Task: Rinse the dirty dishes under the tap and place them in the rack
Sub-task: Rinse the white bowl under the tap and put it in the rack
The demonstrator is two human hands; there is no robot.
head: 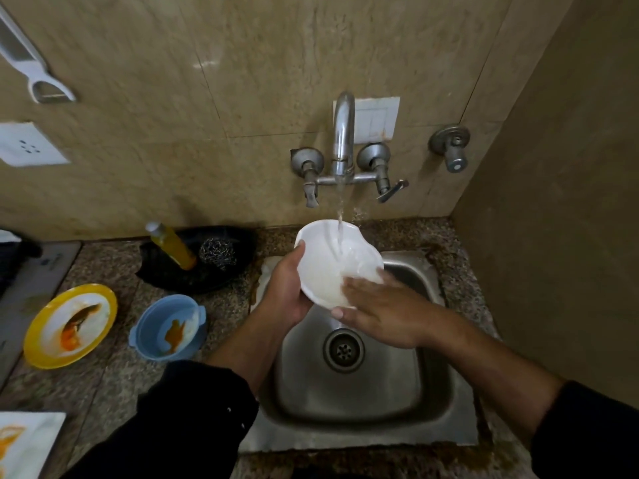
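A white bowl (328,250) is tilted over the steel sink (349,385), and water from the running tap (343,133) pours into it. My left hand (287,292) grips the bowl's left rim. My right hand (377,312) lies flat with its fingers inside the bowl's lower right part. On the counter to the left sit a yellow-rimmed plate (38,340) with orange smears, a blue bowl (148,326) with orange residue, and a white plate (38,440) with orange stains at the bottom left corner. No rack is in view.
A black tray (238,243) behind the blue bowl holds a yellow soap bottle (173,247) and a steel scrubber (218,252). The tiled wall carries tap valves (449,143), a switch plate and a socket (24,143). A wall closes the right side.
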